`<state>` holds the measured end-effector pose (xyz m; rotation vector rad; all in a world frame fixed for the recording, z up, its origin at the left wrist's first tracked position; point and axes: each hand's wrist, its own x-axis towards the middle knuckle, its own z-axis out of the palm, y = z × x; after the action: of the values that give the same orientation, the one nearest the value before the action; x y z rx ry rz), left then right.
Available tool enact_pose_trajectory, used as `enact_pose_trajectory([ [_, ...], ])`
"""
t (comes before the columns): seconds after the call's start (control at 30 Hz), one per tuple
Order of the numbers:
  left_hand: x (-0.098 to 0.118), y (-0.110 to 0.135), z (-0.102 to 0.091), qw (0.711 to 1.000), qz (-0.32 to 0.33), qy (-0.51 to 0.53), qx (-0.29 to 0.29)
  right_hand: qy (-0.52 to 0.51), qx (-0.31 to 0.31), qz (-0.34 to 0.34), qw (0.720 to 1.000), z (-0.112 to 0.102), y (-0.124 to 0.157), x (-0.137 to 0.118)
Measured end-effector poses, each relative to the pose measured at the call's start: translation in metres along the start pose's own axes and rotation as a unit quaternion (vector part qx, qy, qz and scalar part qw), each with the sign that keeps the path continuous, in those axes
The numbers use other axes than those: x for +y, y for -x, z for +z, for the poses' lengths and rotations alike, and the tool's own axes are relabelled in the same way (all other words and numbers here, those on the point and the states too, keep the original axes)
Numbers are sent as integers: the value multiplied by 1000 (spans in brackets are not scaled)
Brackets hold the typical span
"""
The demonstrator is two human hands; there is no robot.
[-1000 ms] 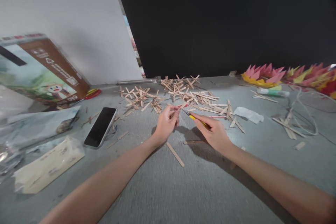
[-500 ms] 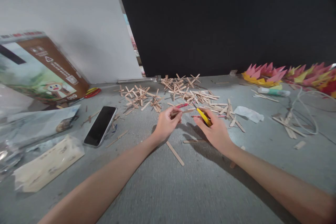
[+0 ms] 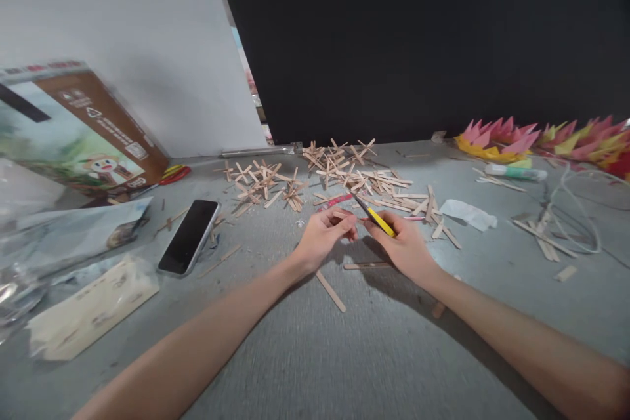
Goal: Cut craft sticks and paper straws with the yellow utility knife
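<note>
My left hand (image 3: pixel 322 237) pinches a short wooden craft stick (image 3: pixel 344 216) over the grey table (image 3: pixel 344 341). Close beside it, my right hand (image 3: pixel 403 243) grips a yellow utility knife (image 3: pixel 377 218), its dark blade pointing up and left toward the stick. The two hands almost touch. Two loose sticks lie under them, one (image 3: pixel 331 290) near my left wrist and one (image 3: pixel 363 266) below my right hand. Behind the hands lie piles of crossed sticks (image 3: pixel 344 174).
A black phone (image 3: pixel 189 236) lies left of my hands. Further left are plastic bags (image 3: pixel 63 236) and a tilted printed box (image 3: pixel 73 131). Pink and yellow paper flowers (image 3: pixel 497 138), a glue tube (image 3: pixel 514 172), white cable (image 3: pixel 573 210) and tissue (image 3: pixel 465 212) sit at right.
Both hands drew closer together and slightly toward me. The knife tilted so its blade now points toward the stick in my left hand.
</note>
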<state>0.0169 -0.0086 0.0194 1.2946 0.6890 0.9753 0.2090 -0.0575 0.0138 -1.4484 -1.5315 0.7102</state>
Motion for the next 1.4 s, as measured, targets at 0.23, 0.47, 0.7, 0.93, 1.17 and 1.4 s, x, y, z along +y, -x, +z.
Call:
enact_pose_trajectory([
  [0.23, -4, 5, 11, 996, 72, -30, 43, -32, -23, -2, 999, 1, 3, 2],
  [0.47, -5, -1, 2, 995, 65, 76, 4, 37, 78, -44, 995, -12, -8, -2],
  [0.7, -8, -2, -5, 1000, 11, 22, -11, 57, 40, -84, 994, -19, -11, 17],
  [0.93, -5, 0, -4, 1000, -17, 0, -16, 150, 27, -193, 969, -29, -14, 22],
  [1.17, -11, -1, -8, 999, -11, -26, -15, 238, 11, -270, 933, -30, -17, 26],
  [1.4, -11, 0, -6, 999, -22, -26, 19, 225, 7, -261, 939, -29, -15, 27],
])
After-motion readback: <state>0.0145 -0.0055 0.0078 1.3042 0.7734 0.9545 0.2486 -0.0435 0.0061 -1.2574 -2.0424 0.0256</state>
